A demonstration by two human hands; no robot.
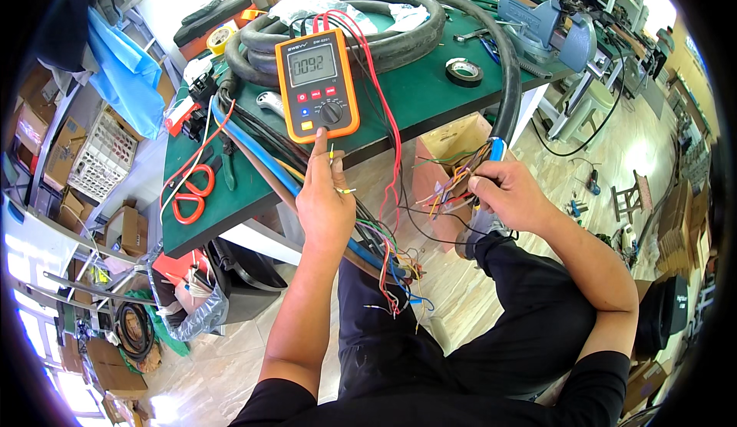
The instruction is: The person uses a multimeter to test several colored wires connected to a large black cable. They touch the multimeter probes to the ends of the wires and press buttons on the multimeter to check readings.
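Observation:
An orange digital test meter (pixel 316 82) with a grey screen rests near the table's front edge, its red and black test leads (pixel 390 124) plugged in at the top. My left hand (pixel 326 193) reaches up to it. Its index finger touches the meter's lower edge by a yellow button, while the other fingers curl round thin wires with yellow tips (pixel 347 191). To the right, my right hand (pixel 507 189) pinches among the loose coloured wires (pixel 453 178) fanning from a thick black cable's (pixel 508 82) stripped end. Exactly which strand it grips is hidden.
Scissors with red handles (pixel 192 197), black tape (pixel 464 72), a blue vise (pixel 533 24) and coiled cable (pixel 414 47) lie on the green table (pixel 430 108). More stripped wire ends (pixel 395 273) hang above my leg. Below the edge are a wooden box (pixel 430 162) and a lined bin (pixel 203 312).

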